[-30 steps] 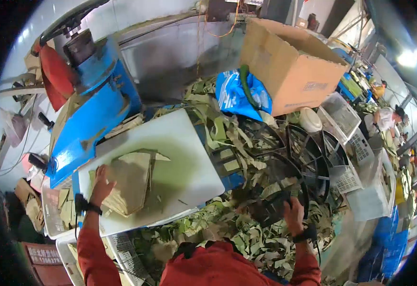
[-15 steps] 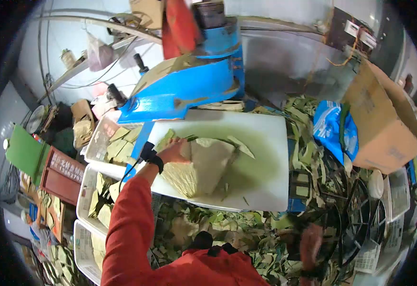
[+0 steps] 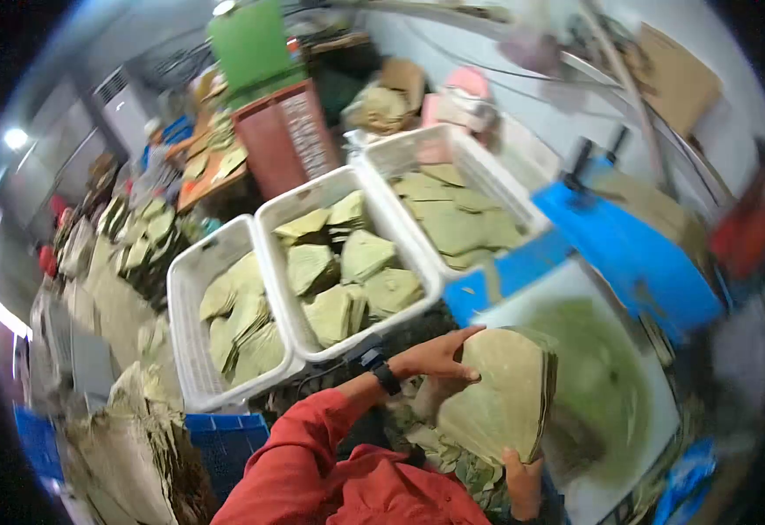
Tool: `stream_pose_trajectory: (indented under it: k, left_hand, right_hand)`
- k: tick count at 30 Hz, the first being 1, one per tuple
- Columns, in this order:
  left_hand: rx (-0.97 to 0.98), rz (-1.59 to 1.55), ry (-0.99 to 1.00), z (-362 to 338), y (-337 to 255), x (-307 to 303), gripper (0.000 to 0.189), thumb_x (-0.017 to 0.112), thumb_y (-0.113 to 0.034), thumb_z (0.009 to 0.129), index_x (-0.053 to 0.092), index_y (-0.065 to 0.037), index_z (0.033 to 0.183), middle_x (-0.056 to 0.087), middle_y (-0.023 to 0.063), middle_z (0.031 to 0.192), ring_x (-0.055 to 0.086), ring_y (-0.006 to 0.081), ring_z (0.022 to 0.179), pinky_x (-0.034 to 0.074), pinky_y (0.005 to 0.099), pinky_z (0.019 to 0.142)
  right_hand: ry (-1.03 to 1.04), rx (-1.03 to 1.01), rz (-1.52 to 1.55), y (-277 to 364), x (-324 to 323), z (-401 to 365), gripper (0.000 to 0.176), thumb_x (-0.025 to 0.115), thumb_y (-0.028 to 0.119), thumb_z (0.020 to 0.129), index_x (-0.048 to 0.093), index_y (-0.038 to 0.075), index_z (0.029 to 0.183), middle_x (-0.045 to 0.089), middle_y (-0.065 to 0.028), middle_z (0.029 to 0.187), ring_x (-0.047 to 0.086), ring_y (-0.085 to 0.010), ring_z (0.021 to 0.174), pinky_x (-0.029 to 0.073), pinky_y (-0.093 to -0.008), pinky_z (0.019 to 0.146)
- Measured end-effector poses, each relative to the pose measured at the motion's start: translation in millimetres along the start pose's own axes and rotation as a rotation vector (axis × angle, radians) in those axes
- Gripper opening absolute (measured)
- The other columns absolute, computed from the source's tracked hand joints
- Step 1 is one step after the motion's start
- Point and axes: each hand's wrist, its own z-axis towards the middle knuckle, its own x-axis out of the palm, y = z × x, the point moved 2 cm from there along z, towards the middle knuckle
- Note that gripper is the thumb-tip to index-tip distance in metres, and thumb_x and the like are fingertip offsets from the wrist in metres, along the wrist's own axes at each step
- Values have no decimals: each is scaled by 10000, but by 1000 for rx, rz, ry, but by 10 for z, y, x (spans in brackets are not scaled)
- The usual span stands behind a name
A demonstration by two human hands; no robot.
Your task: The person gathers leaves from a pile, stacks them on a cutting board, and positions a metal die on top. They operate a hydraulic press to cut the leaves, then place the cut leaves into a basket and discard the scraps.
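A fan-shaped stack of pale green dried leaves (image 3: 500, 385) is raised at the near left edge of the white cutting board (image 3: 575, 297). My left hand (image 3: 443, 357), with a black band at the wrist, grips its upper left side, the thumb lying on the face. At the lower right corner my right hand (image 3: 522, 483) holds it, thumb in front and the other fingers hidden behind. Past the board stands the blue press-like machine (image 3: 632, 254).
Left of the board are three white baskets: a near one (image 3: 181, 328), a middle one (image 3: 268, 262) and a far one (image 3: 452, 136), all containing leaf stacks. A large leaf bundle (image 3: 133, 446) stands at lower left. Another person (image 3: 155, 166) is in the background.
The view has swung left toward the baskets. The stack has come off the board's middle and is lifted. My right hand, formerly away at lower right, now holds it too.
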Motion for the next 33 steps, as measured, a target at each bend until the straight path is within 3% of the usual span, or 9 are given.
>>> stream_pose_trajectory:
  k: [3, 7, 10, 12, 14, 22, 26, 30, 33]
  left_hand:
    - [-349, -706, -100, -625, 375, -719, 498, 701, -263, 822, 513, -16, 1212, 605, -2, 1054, 528, 90, 969, 420, 270, 891]
    - [-375, -913, -629, -1517, 1440, -1352, 363, 645, -226, 864, 561, 3, 1132, 607, 11, 1039, 542, 88, 910, 444, 242, 806]
    - [-742, -628, -947, -2336, 1920, -1731, 280, 594, -224, 885, 573, -9, 1064, 615, 25, 969, 551, 94, 854, 459, 264, 746]
    - [-377, -1078, -1354, -2866, 2441, -1678, 235, 565, -232, 900, 583, -33, 1023, 614, 41, 895, 566, 113, 834, 463, 259, 724]
    - [-419, -1182, -1632, -3373, 2552, -1706, 179, 551, -213, 906, 590, -54, 979, 609, 43, 836, 585, 124, 777, 469, 247, 678]
    - [-681, -1180, -1964, -3937, 2447, -911, 297, 568, -290, 904, 568, -8, 999, 618, 98, 830, 590, 172, 692, 486, 286, 599]
    - [-749, -1257, -1993, -3925, 2427, -547, 364, 602, -248, 889, 519, -58, 1187, 634, 70, 977, 621, 160, 821, 503, 251, 658]
    - [-811, -1284, -1993, -3820, 2358, -577, 305, 572, -236, 898, 535, -96, 1167, 635, 16, 913, 606, 113, 755, 483, 220, 603]
    - [-917, -1401, -1886, -3852, 2521, -601, 388, 559, -220, 910, 468, -30, 1235, 619, 91, 982, 617, 167, 826, 499, 261, 697]
  right_hand:
    - [104, 21, -119, 201, 797, 598, 465, 624, 143, 804, 474, -44, 1202, 560, -121, 1111, 541, -208, 963, 430, -346, 853]
    - [438, -104, 1, 472, 2464, 1424, 443, 555, 41, 818, 444, -35, 1240, 541, -94, 1146, 528, -179, 1003, 425, -313, 868]
    - [760, -56, 122, 516, 3768, 1758, 431, 567, 53, 825, 454, -35, 1231, 559, -100, 1130, 544, -197, 988, 434, -307, 862]
    - [953, 13, 188, 683, 4620, 1764, 436, 559, 47, 841, 435, -24, 1253, 545, -98, 1173, 537, -187, 1019, 438, -312, 866]
    - [1098, 20, 156, 730, 5501, 1850, 442, 552, 46, 854, 422, -6, 1273, 537, -84, 1189, 537, -172, 1011, 447, -313, 852]
    - [1468, -84, -35, 1358, 8645, 1667, 389, 579, 76, 834, 482, 14, 1206, 609, -20, 918, 539, -97, 713, 450, -236, 644]
    - [1224, -349, -114, 1369, 9719, 1929, 594, 640, 154, 782, 404, -48, 1288, 604, -114, 1030, 578, -178, 870, 467, -318, 767]
    - [968, -580, -272, 723, 9885, 2454, 515, 636, 194, 765, 491, -66, 1185, 587, -183, 1008, 563, -239, 935, 439, -349, 831]
    - [1129, -410, -216, 393, 9249, 2585, 248, 587, 121, 799, 563, 6, 1018, 547, -9, 809, 478, -85, 637, 399, -247, 541]
